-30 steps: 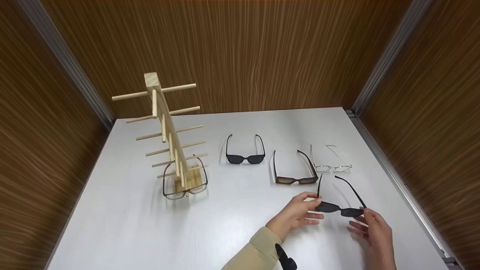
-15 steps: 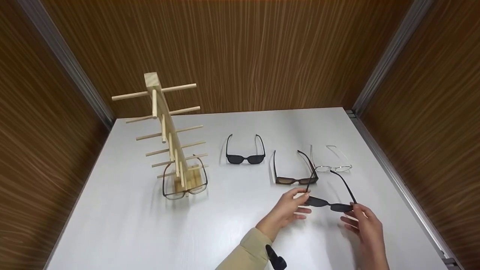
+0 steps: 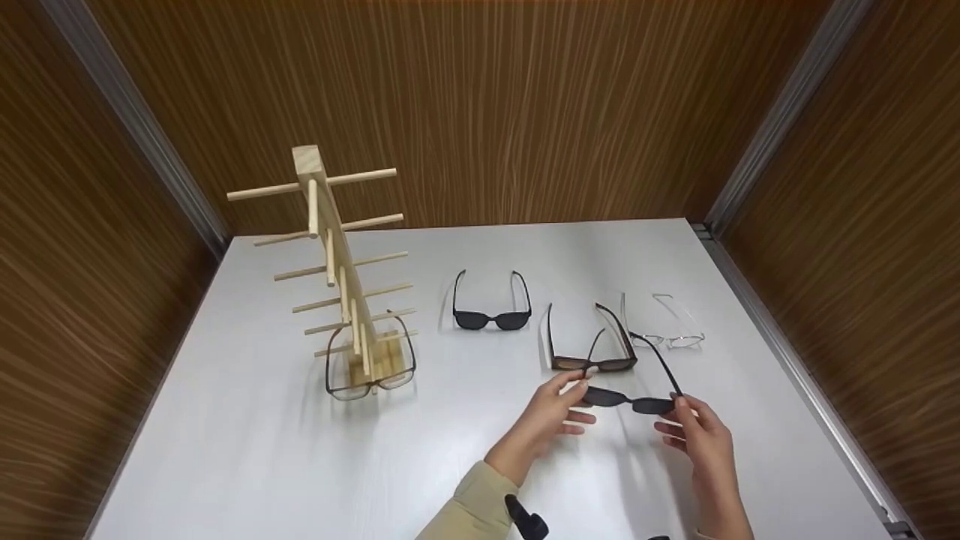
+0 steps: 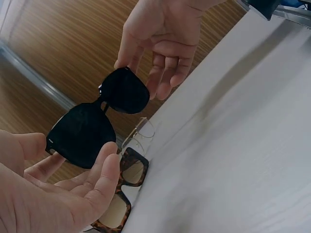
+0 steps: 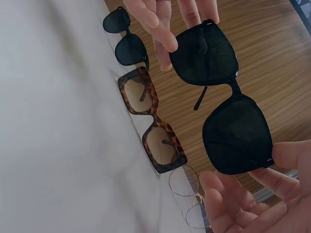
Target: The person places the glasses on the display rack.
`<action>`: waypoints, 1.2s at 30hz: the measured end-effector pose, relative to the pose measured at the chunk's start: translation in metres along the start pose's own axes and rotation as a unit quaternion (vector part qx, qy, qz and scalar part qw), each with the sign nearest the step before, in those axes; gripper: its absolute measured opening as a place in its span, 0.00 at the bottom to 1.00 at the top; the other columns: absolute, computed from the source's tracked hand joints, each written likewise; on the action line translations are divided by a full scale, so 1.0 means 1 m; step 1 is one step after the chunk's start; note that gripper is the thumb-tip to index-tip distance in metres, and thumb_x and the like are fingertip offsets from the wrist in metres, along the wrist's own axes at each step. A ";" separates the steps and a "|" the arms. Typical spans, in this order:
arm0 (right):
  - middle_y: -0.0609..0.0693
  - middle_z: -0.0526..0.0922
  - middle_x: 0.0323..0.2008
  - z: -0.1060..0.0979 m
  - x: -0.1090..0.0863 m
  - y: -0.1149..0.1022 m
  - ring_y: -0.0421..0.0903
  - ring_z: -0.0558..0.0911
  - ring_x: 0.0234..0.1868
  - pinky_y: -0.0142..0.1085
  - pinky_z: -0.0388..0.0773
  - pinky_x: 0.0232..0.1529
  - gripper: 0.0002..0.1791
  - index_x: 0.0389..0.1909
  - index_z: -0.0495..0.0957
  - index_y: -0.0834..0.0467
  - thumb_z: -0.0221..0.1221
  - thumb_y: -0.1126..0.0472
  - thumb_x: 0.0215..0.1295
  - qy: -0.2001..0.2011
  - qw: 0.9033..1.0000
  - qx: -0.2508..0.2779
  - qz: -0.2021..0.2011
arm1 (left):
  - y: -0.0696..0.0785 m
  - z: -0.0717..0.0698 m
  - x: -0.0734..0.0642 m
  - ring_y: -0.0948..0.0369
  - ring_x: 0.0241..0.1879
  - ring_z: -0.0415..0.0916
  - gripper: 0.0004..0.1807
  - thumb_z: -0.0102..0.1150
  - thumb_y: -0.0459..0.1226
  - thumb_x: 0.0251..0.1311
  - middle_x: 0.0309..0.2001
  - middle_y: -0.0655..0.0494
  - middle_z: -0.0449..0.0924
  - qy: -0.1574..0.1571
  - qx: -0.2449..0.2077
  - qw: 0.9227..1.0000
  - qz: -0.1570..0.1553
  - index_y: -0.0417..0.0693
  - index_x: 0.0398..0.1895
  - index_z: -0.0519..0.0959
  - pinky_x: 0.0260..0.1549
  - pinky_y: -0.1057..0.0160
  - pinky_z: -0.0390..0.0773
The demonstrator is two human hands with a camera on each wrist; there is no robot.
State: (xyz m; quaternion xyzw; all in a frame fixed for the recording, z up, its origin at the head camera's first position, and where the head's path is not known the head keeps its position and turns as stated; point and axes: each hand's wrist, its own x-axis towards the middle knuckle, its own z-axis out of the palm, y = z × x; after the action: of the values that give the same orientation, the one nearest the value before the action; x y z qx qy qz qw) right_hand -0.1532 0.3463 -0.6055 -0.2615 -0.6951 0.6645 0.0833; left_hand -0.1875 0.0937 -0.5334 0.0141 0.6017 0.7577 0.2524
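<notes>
A pair of black sunglasses [image 3: 606,397] is held above the white table, temples spread and pointing away. My left hand [image 3: 547,416] pinches its left hinge corner, and my right hand [image 3: 701,435] pinches the right one. Both dark lenses show large in the left wrist view, where the sunglasses [image 4: 85,136] lie between the two hands. Just beyond them, tortoiseshell sunglasses [image 3: 574,364] with brown lenses stand on the table, partly overlapped by a held temple. Thin wire-framed glasses [image 3: 686,341] sit to their right.
Another pair of black sunglasses [image 3: 491,320] stands at mid-table. On the left rises a wooden eyewear rack [image 3: 330,225] with pegs on both sides; brown-framed glasses [image 3: 409,371] hang low on it. Wood-grain panels [image 3: 480,112] close the back and sides.
Both hands have carried the black sunglasses leftward and slightly away from the body, from in front of the wire glasses to in front of the tortoiseshell pair. The rack and other eyewear stay put.
</notes>
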 end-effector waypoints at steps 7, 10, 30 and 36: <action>0.51 0.84 0.36 0.014 -0.004 0.001 0.48 0.84 0.34 0.35 0.80 0.30 0.28 0.54 0.74 0.54 0.58 0.41 0.59 -0.030 0.999 0.017 -0.027 | 0.005 -0.014 -0.005 0.52 0.33 0.82 0.20 0.49 0.44 0.67 0.39 0.46 0.79 0.004 0.017 1.000 0.014 0.52 0.61 0.70 0.25 0.63 0.79; 0.51 0.84 0.35 0.025 -0.029 -0.024 0.47 0.84 0.33 0.34 0.80 0.31 0.28 0.56 0.73 0.58 0.57 0.44 0.62 -0.055 0.997 0.021 -0.042 | 0.007 -0.020 -0.007 0.51 0.34 0.82 0.22 0.48 0.44 0.68 0.40 0.45 0.79 0.008 0.016 1.000 0.018 0.51 0.63 0.68 0.26 0.63 0.79; 0.56 0.79 0.36 0.071 -0.067 -0.062 0.50 0.83 0.35 0.38 0.78 0.36 0.23 0.59 0.70 0.60 0.54 0.52 0.68 -0.129 0.991 -0.007 -0.018 | 0.014 -0.062 -0.029 0.52 0.33 0.82 0.22 0.46 0.47 0.68 0.42 0.39 0.78 0.043 0.023 0.998 0.036 0.52 0.62 0.69 0.28 0.61 0.80; 0.56 0.79 0.37 0.083 -0.070 -0.064 0.52 0.82 0.36 0.38 0.78 0.36 0.23 0.60 0.69 0.60 0.53 0.53 0.68 -0.145 0.989 -0.005 -0.016 | 0.016 -0.073 -0.039 0.49 0.34 0.81 0.23 0.45 0.47 0.69 0.43 0.41 0.77 0.060 0.025 0.997 0.038 0.51 0.64 0.67 0.27 0.59 0.81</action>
State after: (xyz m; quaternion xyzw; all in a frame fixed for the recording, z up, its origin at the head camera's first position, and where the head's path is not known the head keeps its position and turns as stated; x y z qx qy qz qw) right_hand -0.1486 0.2415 -0.5361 -0.1522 -0.7074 0.6902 -0.0091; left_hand -0.1833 0.0102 -0.5273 -0.0022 0.6335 0.7508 0.1868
